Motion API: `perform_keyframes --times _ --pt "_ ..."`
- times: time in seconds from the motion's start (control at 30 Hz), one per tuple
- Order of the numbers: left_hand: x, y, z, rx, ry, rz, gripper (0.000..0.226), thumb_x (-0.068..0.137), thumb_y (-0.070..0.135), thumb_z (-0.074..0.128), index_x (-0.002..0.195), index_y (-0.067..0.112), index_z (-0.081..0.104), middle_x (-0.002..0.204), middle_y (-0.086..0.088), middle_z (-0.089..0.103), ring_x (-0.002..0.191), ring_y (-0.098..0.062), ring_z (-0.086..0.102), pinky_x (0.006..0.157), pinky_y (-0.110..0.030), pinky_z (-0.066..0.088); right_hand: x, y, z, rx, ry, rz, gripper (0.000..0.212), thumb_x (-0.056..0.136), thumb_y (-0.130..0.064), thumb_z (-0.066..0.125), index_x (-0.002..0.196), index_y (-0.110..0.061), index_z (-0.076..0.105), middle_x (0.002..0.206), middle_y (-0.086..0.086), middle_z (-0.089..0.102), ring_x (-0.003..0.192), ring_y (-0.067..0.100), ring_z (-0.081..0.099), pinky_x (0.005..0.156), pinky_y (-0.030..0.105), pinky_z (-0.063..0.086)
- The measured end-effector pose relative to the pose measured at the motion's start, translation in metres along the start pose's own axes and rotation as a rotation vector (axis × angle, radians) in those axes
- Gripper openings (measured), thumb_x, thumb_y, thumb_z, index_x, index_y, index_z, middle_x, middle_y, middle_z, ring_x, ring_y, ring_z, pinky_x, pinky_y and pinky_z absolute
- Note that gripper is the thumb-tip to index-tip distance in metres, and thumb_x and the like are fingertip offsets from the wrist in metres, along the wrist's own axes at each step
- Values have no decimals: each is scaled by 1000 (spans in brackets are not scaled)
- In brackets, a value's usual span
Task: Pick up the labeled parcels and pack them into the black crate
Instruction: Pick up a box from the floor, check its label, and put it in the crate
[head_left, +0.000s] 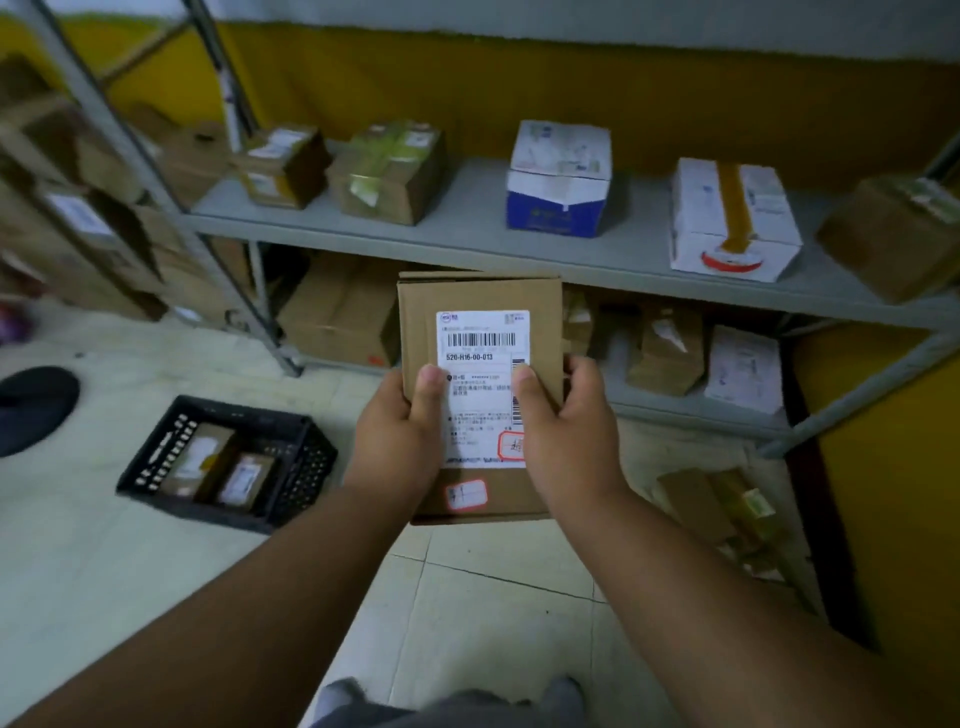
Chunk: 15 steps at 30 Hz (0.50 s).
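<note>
Both hands are up in front of the shelf, and between them is a brown parcel (480, 395), carried in the air well above the floor, label side facing up at the camera. The left hand (402, 434) grasps its left edge, thumb pressed flat on the white label (482, 384); the right hand (561, 423) grasps the right edge the same way, thumb across the label's barcode strip, fingers wrapped round behind. That looks like a reading hold: label tilted to the eyes, thumbs clamping the top face so the parcel stays level.

Down to the left, the crate (228, 462) sits on the tiled floor, well apart from the hands. Two parcels already lie inside, side by side, labels up, towards its left and middle. The room left seems to be along its right wall, which is probably where this one belongs.

On the shelf's (597, 265) top board, more boxes stand spaced along it: brown ones towards the left end, a blue-and-white one (560, 179) mid-board, a white taped one (735, 218) further right. More parcels crowd the lower board.

Next up, by my reckoning: swing left and lower into the crate.
</note>
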<state>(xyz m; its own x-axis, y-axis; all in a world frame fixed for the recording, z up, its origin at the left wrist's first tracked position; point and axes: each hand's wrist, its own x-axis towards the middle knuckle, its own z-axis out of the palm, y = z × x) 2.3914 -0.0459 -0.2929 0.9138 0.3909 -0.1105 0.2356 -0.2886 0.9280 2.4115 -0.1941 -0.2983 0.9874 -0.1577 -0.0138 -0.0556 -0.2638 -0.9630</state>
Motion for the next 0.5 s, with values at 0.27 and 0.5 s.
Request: perform_keyframes --times 0.27,0.5 --pt "27 -75 -240 218 193 -42 34 94 64 35 104 36 52 85 11 66 78 -6 65 61 -31 52 -71 -59 230 60 -254 -21 28 93 -55 57 102 -30 50 94 -10 68 73 -2 70 50 13 52" --pt "45 -124 -379 209 193 -10 55 96 49 41 146 48 16 128 16 60 106 -11 65 87 -44 56 -106 -105 373 7 -335 -93 23 93 -57 56 96 -36 47 90 -12 68 74 -5 68 50 13 52"
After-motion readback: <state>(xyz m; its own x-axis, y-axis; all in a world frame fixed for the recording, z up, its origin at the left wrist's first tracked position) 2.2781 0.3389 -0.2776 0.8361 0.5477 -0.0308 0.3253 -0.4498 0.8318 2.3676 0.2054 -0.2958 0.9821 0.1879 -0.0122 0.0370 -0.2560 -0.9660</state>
